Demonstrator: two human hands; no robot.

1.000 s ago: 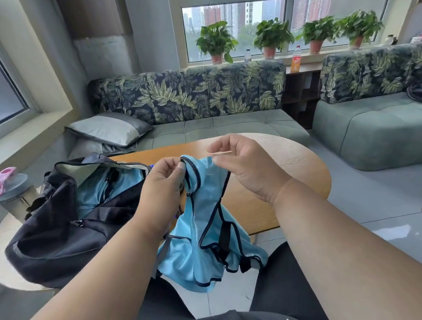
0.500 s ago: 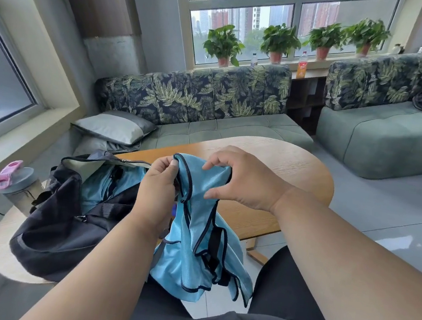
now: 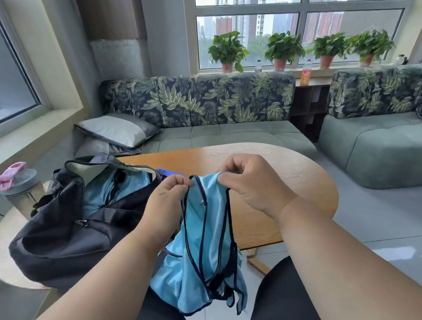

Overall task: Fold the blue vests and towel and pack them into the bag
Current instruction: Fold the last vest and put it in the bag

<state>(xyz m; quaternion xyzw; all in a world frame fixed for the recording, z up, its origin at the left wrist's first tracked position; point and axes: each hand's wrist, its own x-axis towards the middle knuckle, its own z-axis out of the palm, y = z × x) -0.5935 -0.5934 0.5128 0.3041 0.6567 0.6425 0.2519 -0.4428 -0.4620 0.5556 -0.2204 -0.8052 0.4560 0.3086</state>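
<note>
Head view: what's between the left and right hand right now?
Only the top edge of the blue vest, stretched between the left hand and right hand; each pinches one end. The rest hangs down beside the open bag. Head view shows it.

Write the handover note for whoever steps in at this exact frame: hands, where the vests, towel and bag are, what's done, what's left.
Left hand: pinches the top edge of the blue vest.
Right hand: pinches the same top edge, further right; the vest hangs from both over the lap, unfolded.
Bag: black, open, on the wooden table at left, with light blue fabric already inside; whether vest or towel, I cannot tell.
A small darker blue item shows behind the left hand; unclear what it is.
Done: some blue fabric packed.
Left: fold the held vest, pack it, and pack anything remaining.
</note>
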